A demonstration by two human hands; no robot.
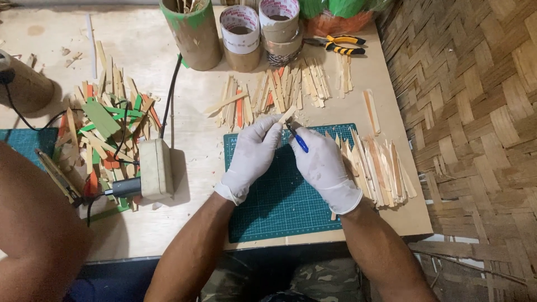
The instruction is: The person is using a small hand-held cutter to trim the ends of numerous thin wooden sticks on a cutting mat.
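Note:
Both my hands wear white gloves and meet over the far edge of a green cutting mat (279, 201). My left hand (251, 154) pinches a pale wooden craft stick (287, 114) that points up and to the right. My right hand (320, 165) grips a blue-handled knife (298, 140), its tip against the stick near my left fingertips. A row of plain and orange sticks (268, 95) lies just beyond the mat. A heap of cut sticks (377, 168) sits to the right of my right hand.
Tape rolls (240, 31) and a cardboard tube (193, 33) stand at the back, with yellow-handled pliers (342, 45) beside them. A pile of green, orange and plain sticks (106, 126) and a beige box with a black cable (155, 168) lie left. Another person's arm (33, 223) is at lower left. A woven wall (481, 140) bounds the right.

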